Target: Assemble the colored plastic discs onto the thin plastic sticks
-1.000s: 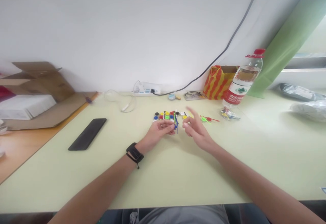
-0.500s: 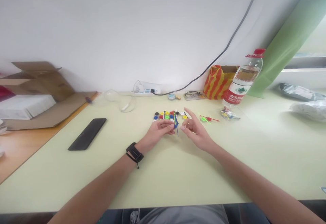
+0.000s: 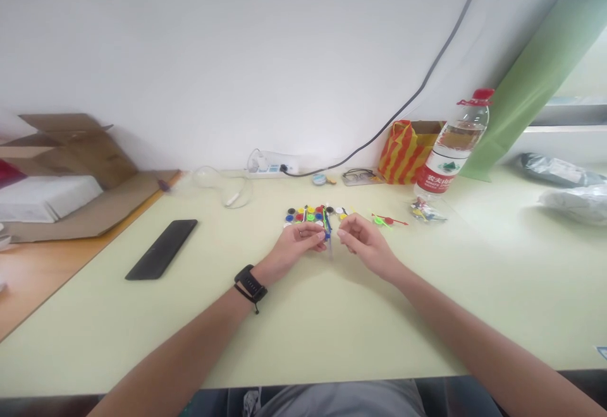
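Observation:
My left hand (image 3: 303,242) pinches a small blue plastic piece (image 3: 327,235) with a thin stem between thumb and fingertips, just above the table. To its right, my right hand (image 3: 366,244) has its fingers curled with a gap between thumb and forefinger, and nothing shows between them. Behind both hands lie rows of small coloured discs (image 3: 310,217) in black, yellow, red, blue, green and white, with thin sticks among them, partly hidden by my fingers. Right of these are a green piece (image 3: 379,221) and a red piece (image 3: 389,221) with thin pointers.
A black flat case (image 3: 162,249) lies at the left, near an open cardboard box (image 3: 76,145). Along the wall stand a power strip (image 3: 275,169), a striped bag (image 3: 403,151) and a water bottle (image 3: 441,163). Plastic bags (image 3: 576,205) lie at the far right.
My right forefinger, stretched out forward before, is now curled in toward the thumb. My left hand stays in place with the blue piece.

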{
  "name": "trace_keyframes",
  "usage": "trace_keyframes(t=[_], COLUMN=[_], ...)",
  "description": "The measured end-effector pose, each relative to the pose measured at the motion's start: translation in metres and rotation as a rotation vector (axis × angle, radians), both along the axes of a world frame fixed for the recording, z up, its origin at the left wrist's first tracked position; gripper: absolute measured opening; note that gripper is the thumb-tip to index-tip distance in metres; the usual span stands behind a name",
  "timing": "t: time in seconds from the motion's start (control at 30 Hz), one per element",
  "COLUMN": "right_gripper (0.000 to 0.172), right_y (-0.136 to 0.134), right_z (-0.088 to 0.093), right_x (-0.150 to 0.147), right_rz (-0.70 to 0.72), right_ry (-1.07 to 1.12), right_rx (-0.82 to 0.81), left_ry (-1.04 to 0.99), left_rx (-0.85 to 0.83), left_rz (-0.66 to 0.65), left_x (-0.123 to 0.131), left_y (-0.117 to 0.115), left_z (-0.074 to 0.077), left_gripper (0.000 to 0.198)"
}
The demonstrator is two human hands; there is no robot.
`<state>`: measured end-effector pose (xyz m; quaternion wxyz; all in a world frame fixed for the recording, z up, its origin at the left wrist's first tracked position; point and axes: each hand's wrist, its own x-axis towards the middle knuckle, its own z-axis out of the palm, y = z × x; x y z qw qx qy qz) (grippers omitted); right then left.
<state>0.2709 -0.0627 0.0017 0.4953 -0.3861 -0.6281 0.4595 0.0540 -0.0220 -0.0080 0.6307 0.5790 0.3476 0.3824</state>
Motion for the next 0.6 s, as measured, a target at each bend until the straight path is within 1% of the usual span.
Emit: trace_keyframes(t=[0.13, 0.23, 0.43, 0.5, 0.6], right_gripper=[0.039, 0.037, 0.036, 0.044, 0.071], right_y=[-0.0009, -0.0012, -0.0017, -0.002, -0.0022], right_z=[-0.0034, -0.0044, -0.0042, -0.0044, -0.0065], right_x=[-0.0021, -0.002, -0.0007, 0.0, 0.0], right_rz=[0.007, 0.012, 0.006, -0.005, -0.02], right_ry=[-0.1, -0.158, -0.2, -0.199, -0.161], right_rx=[0.05, 0.077, 0.108, 0.112, 0.102], left_ry=[0.001, -0.004, -0.013, -0.022, -0.031], left_rx=[0.018, 0.024, 0.031, 0.028, 0.021], left_rz=[-0.046, -0.056, -0.055, -0.046, -0.025], left_x=[0.0, 0.0003, 0.0005, 0.0005, 0.0007], left_y=[-0.002, -0.0029, -0.0028, -0.0028, -0.0032], left_z=[0.0018, 0.0027, 0.0032, 0.0035, 0.0043], left_gripper=[0.04, 0.038, 0.036, 0.037, 0.038])
